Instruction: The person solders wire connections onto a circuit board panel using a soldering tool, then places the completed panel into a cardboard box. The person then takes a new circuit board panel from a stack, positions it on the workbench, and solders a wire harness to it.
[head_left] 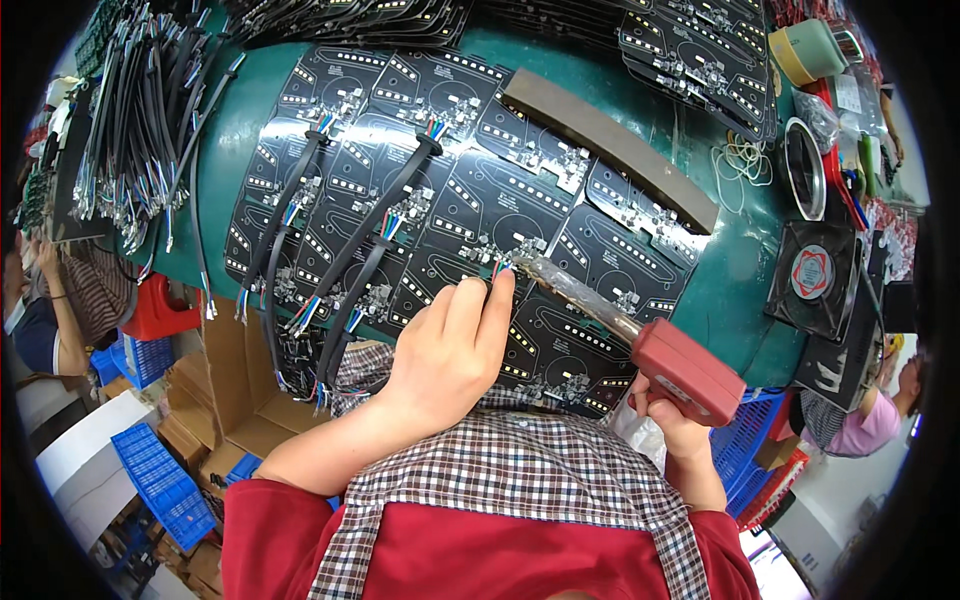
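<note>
Two hands work near the bench edge. Right hand (668, 415), partly hidden behind the red soldering iron (683, 370), is clamped on its grip; tip meets the wire end (500, 267). Left hand (455, 345) pinches that wire w/ fingers together on the black circuit boards (470, 200). Far left: cable bundle (130, 130). Right: small fan (812, 275), contents beyond hard to make out.
</note>
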